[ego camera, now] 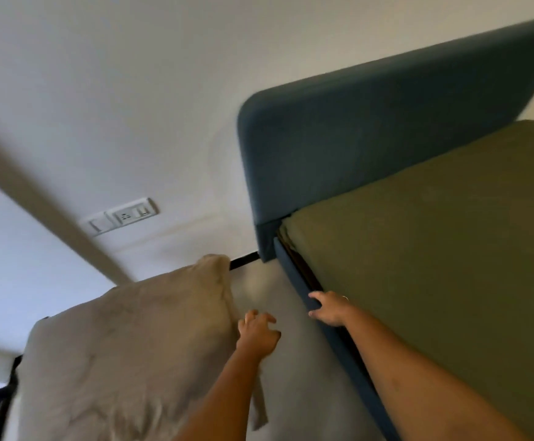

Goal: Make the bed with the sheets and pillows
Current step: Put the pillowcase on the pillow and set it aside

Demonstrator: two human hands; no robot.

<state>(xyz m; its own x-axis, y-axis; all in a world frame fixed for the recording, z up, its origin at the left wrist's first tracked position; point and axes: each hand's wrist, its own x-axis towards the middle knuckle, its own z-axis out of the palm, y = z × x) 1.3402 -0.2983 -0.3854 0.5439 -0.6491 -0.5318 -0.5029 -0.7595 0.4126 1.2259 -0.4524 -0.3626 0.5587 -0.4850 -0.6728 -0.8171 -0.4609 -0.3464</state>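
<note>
We see a large beige fabric pillow (125,361) at lower left, beside the bed and apart from it. Its long axis runs from the lower left up towards the wall, and its far corner points at the foot of the blue upholstered headboard (370,128). Dark furniture shows under its near-left end; we cannot tell what carries it.

Our left hand (257,334) sits at the pillow's right edge with its fingers (253,316) loosely curled. We cannot tell whether it grips the fabric or only touches it.

Our right hand (329,308) is on the blue padded side rail (294,281) of the bed, with its fingers curled over the rail's edge and a ring on one finger.

An olive-green fitted sheet (434,265) lies smooth over the mattress, up to the headboard. Between the pillow and the rail is a strip of grey floor (278,291). On the white wall (132,90) left of the headboard we see a white socket plate (122,214).
</note>
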